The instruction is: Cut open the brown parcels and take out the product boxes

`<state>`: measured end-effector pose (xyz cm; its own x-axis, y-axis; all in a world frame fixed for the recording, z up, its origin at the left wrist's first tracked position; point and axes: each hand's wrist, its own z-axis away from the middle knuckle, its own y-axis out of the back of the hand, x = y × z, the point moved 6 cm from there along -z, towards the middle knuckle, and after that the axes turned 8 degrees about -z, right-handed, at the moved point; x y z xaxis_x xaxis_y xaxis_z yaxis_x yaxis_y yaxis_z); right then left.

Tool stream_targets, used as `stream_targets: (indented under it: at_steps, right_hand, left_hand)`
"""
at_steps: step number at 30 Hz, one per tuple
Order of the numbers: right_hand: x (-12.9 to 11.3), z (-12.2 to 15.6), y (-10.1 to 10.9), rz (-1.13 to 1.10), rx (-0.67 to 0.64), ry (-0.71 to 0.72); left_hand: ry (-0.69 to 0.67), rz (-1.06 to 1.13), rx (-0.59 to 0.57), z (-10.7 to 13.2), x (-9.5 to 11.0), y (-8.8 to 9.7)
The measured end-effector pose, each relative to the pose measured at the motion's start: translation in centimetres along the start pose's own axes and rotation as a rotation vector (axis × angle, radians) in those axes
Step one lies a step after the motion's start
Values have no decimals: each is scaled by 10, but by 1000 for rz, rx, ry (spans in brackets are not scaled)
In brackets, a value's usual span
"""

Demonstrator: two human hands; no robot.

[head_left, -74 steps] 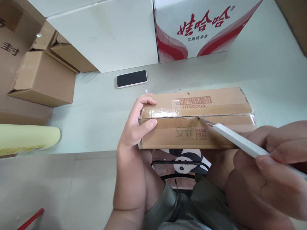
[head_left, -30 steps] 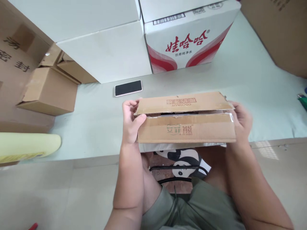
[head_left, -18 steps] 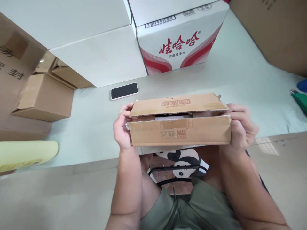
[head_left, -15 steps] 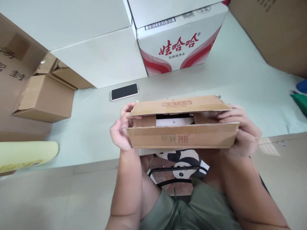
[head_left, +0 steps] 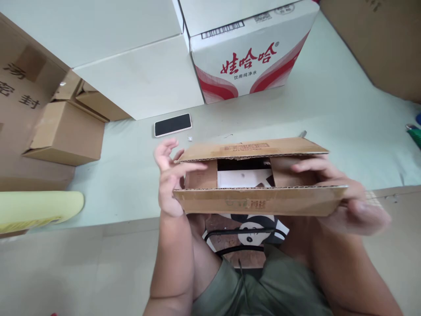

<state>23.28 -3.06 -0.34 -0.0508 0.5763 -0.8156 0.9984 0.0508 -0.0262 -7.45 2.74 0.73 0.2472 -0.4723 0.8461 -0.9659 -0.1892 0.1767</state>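
Note:
A brown cardboard box (head_left: 223, 205) is in front of me at the table's near edge, its two long flaps standing up with a gap between them. Inside the gap I see white items and a dark space. At the box's left end is my left hand (head_left: 169, 186), one finger lying over the short inner flap (head_left: 202, 177) and the other fingers lifted apart. Around the right end is my right hand (head_left: 348, 188), with fingers over the right inner flap (head_left: 286, 170) and the thumb outside, blurred.
A phone (head_left: 173, 125) lies on the pale green table (head_left: 131, 175), near a tiny white piece (head_left: 190, 138). White cartons (head_left: 243, 66) stand at the back. Brown boxes (head_left: 70, 127) and a yellow-green object (head_left: 39, 210) are at left. Another brown box (head_left: 378, 39) stands at the right.
The box has tilted and shifted slightly toward me, and the gap between its long flaps is wider. My fingers have moved onto the inner flaps; my right thumb has swung outward.

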Motion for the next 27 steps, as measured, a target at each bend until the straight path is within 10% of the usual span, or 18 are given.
stream_targets:
  at_steps: [5,11,14,19,27]
  right_hand:
    - [-12,-2,-11,-79,-150,53]
    - [-18,-5,-13,-71,-187,70]
    - [-18,-7,-15,-51,-223,65]
    - [-14,-10,-16,-62,-256,73]
    - [-12,-14,-12,80,-294,47]
  left_hand:
    - [125,68,300,-2,-11,13]
    - [-236,-277,-371,-5,26,-7]
    - [-201,-444,-614,1,31,-10]
    - [-152,-454,-709,6,34,-9]
    - [-166,-240,-519,7,27,-2]
